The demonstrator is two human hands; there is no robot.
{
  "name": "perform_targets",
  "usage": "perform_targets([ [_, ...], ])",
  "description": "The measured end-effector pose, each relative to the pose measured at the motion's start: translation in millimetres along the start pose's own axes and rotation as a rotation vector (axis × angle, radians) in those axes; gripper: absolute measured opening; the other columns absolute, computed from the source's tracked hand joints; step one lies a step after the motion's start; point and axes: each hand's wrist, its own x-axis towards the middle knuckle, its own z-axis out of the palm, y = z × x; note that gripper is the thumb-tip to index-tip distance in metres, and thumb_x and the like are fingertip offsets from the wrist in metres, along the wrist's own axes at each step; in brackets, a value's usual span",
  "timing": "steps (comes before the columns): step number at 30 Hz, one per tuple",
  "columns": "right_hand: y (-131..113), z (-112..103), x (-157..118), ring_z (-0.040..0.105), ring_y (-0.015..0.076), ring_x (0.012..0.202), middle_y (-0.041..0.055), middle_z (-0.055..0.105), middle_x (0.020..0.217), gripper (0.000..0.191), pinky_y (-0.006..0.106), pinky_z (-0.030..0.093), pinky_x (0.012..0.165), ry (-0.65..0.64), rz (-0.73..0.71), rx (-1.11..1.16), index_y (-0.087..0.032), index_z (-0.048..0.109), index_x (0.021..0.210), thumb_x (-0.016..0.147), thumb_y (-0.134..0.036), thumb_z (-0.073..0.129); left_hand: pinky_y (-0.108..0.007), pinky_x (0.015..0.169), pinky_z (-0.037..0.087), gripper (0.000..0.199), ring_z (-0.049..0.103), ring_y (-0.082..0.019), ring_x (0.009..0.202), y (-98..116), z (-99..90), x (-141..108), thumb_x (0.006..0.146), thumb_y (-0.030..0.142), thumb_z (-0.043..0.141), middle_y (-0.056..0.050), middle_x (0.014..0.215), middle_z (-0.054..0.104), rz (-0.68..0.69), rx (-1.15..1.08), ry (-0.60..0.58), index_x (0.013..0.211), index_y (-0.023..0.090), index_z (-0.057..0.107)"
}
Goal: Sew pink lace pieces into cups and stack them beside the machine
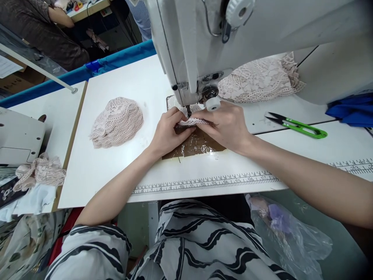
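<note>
Under the needle of a white sewing machine, a small piece of pale pink lace is pinched between my two hands. My left hand grips its left end, thumb and fingers closed. On the other side my right hand holds the lace's right end, fingers pressed together close to the presser foot. Beneath the hands lies a brown, shiny taped plate. A stack of pink lace pieces rests left of my left hand. More lace is heaped behind my right hand.
Green thread snips lie at the right, near a blue cloth. A printed ruler runs along the front edge. At the left are another machine and a crumpled lace bundle. A co-worker's arm shows at upper left.
</note>
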Motion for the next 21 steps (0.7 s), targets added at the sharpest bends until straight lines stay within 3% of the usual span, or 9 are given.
perform_targets([
  [6,0.8,1.2,0.1,0.064,0.0191,0.076,0.0012,0.073,0.080,0.029,0.032,0.043,0.071,0.004,0.020,-0.016,-0.025,0.077,0.104,0.097,-0.028,0.050,-0.032,0.069,0.048,0.012,0.056,-0.018,0.075,3.1,-1.4,-0.1,0.081,0.022,0.060,-0.002,0.082,0.053,0.019,-0.055,-0.006,0.078,0.022,0.048],
  [16,2.7,1.2,-0.9,0.063,0.0185,0.074,0.0013,0.072,0.078,0.030,0.032,0.042,0.069,0.011,0.025,-0.026,-0.025,0.078,0.103,0.097,-0.029,0.049,-0.029,0.066,0.045,0.009,0.053,-0.015,0.072,5.4,-5.1,-1.9,0.080,0.016,0.059,0.000,0.078,0.052,0.019,-0.149,0.016,0.075,0.020,0.052],
  [21,2.4,0.2,-1.2,0.064,0.0191,0.073,0.0020,0.074,0.081,0.024,0.031,0.043,0.065,-0.030,0.065,0.000,-0.025,0.078,0.102,0.094,-0.027,0.056,-0.028,0.068,0.047,0.007,0.056,-0.014,0.074,3.1,-9.3,-2.1,0.083,0.015,0.060,-0.001,0.082,0.059,-0.004,-0.247,-0.071,0.078,0.018,0.062],
])
